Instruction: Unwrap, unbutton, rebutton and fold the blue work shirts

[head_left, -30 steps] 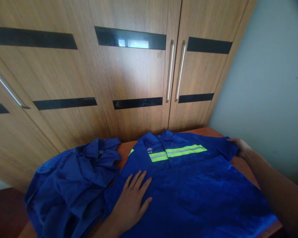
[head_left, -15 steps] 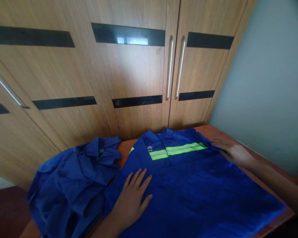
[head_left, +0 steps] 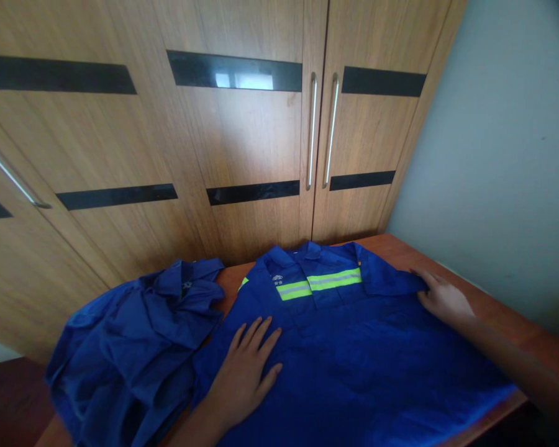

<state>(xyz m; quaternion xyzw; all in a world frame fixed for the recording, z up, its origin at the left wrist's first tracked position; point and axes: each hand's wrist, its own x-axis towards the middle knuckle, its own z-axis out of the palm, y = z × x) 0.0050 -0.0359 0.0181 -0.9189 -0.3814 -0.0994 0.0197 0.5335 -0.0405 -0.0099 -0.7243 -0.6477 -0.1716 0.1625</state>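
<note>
1. Two bare hands rest on one blue work shirt (head_left: 354, 366), which lies spread front-up on a reddish wooden table (head_left: 498, 304), with its collar at the far edge.
2. Left hand (head_left: 246, 372): palm down on the shirt's near-left part. The fingers are straight and spread apart and grip nothing.
3. Right hand (head_left: 442, 299): laid flat at the shirt's right edge, on the sleeve cloth. The fingers are extended and lie close together, not closed around the fabric.
4. Yellow-green reflective stripe (head_left: 319, 282): runs across the shirt's chest just below the collar, beyond both hands.
5. Second blue garment (head_left: 135, 335): crumpled in a heap just left of the shirt, touching its left edge and near the left hand.
6. Wooden wardrobe (head_left: 242, 143): has black bands and two upright metal handles (head_left: 311, 130), and stands directly behind the shirt.
7. Pale wall (head_left: 503, 155): rises to the shirt's right.
</note>
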